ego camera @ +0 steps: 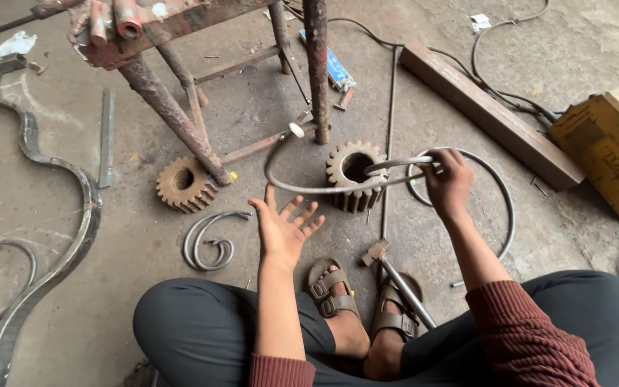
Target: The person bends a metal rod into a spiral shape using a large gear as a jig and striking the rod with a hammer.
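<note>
Your right hand [447, 183] grips the curled steel strip [338, 188] while your left hand [284, 228] hovers beneath, fingers spread and empty. If your grip loosens, the strip's free end could swing and strike your open palm or sandalled feet [334, 290].

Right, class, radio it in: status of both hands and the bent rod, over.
Right hand gripping bent rod. Left hand open, empty, below the rod. Gear right behind the rod; hammer lying by the feet.

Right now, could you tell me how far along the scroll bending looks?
One finished curled scroll lies on the floor. In hand: the right hand grips a curved rod looped by the upright gear; the left hand is open, holding nothing. That rod's far end looks uncurled.
</note>
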